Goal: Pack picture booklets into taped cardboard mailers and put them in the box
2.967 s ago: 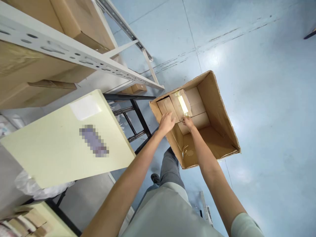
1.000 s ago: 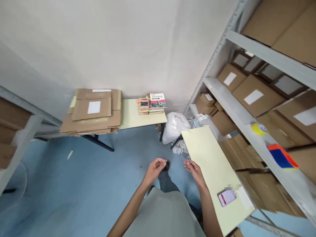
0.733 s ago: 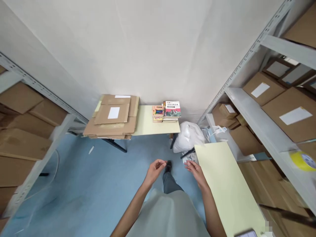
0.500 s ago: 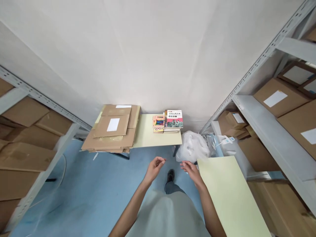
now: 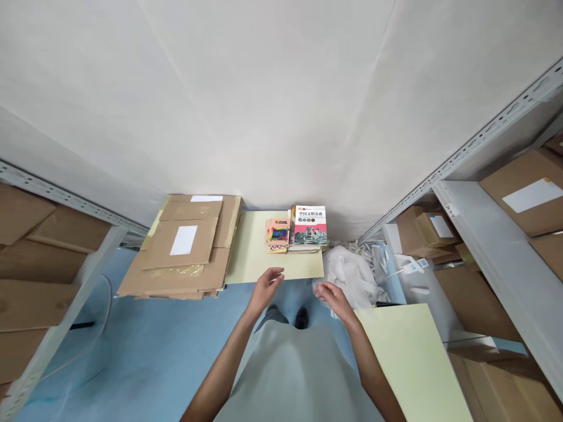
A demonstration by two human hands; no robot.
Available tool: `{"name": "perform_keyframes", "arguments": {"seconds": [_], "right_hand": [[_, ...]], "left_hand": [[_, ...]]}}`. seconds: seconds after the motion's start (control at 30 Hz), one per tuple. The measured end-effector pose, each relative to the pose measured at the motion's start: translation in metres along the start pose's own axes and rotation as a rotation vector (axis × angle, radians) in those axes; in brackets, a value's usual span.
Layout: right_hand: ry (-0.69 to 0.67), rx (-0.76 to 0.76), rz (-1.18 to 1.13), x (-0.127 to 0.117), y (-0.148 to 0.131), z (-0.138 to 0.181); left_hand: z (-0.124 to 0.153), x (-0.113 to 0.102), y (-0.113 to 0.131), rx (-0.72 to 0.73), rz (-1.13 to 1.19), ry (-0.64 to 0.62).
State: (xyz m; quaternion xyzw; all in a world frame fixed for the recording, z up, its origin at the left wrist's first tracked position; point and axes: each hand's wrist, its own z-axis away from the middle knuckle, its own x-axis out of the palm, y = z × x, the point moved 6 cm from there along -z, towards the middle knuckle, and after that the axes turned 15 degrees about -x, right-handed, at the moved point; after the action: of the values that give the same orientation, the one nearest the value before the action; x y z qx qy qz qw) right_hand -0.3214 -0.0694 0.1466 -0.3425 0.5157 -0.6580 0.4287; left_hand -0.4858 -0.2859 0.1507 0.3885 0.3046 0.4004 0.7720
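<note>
Over the front edge of a pale yellow table (image 5: 250, 249) is my left hand (image 5: 266, 287), fingers loosely curved and apart from the thumb, holding nothing. My right hand (image 5: 333, 296) hovers near the table's front right corner, its fingers half bent and empty, close to a white plastic bag (image 5: 352, 272). Beyond the hands, a stack of books with a red and white cover (image 5: 310, 227) lies at the table's back right. Against its left side rests a smaller stack of colourful booklets (image 5: 278, 233). Neither hand touches the books.
Flattened cardboard boxes (image 5: 176, 264) cover the table's left part and overhang its front. Metal shelves with cartons (image 5: 44, 299) stand at left, more shelving (image 5: 497, 228) at right. A second pale yellow tabletop (image 5: 416, 357) is at my right. Blue floor (image 5: 162, 346) shows below.
I have come closer to the table with the books. Both hands are now nearer its front edge, still empty. A second leg shows beneath me.
</note>
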Motion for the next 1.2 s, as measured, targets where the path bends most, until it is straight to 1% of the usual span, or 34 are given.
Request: {"name": "perform_keyframes", "arguments": {"seconds": [0.1,0.17,0.23,0.3,0.37,0.5,0.57,0.63,0.73,0.87,0.97,1.07,1.13,1.2], "right_hand": [[0.03,0.002,0.012,0.007,-0.005,-0.019],[0.059,0.002,0.016,0.012,-0.01,-0.029],[0.096,0.001,0.018,0.019,-0.015,-0.036],[0.13,0.005,0.017,0.028,-0.021,-0.041],[0.161,0.008,0.018,0.037,-0.027,-0.045],[0.216,0.011,0.01,0.055,-0.034,-0.044],[0.259,0.022,0.016,0.059,-0.033,-0.04],[0.306,0.045,0.034,0.062,-0.029,-0.032],[0.375,0.088,0.05,0.067,-0.019,-0.016],[0.459,0.13,0.032,0.077,-0.004,0.004],[0.492,0.163,0.035,0.086,0.002,0.014],[0.512,0.178,0.046,0.094,0.004,0.021],[0.512,0.185,0.036,0.099,0.004,0.025],[0.512,0.197,0.017,0.102,0.005,0.029]], "left_hand": [[-0.032,-0.017,-0.004,-0.023,-0.059,0.003],[-0.056,-0.025,-0.005,-0.016,-0.138,0.01],[-0.081,-0.03,-0.001,0.03,-0.272,0.025],[-0.106,-0.03,0.008,0.112,-0.443,0.048],[-0.13,-0.026,0.017,0.195,-0.619,0.064],[-0.174,-0.009,0.034,0.309,-0.906,0.048],[-0.19,0.0,0.039,0.354,-0.997,0.029],[-0.203,0.007,0.041,0.383,-1.041,-0.001],[-0.214,0.013,0.037,0.408,-1.044,-0.05],[-0.214,0.012,0.021,0.469,-1.015,-0.067],[-0.206,0.009,0.006,0.513,-1.017,-0.057],[-0.194,0.007,-0.007,0.523,-1.017,-0.067],[-0.184,0.006,-0.012,0.518,-1.025,-0.085],[-0.174,0.006,-0.012,0.526,-1.049,-0.112]]}}
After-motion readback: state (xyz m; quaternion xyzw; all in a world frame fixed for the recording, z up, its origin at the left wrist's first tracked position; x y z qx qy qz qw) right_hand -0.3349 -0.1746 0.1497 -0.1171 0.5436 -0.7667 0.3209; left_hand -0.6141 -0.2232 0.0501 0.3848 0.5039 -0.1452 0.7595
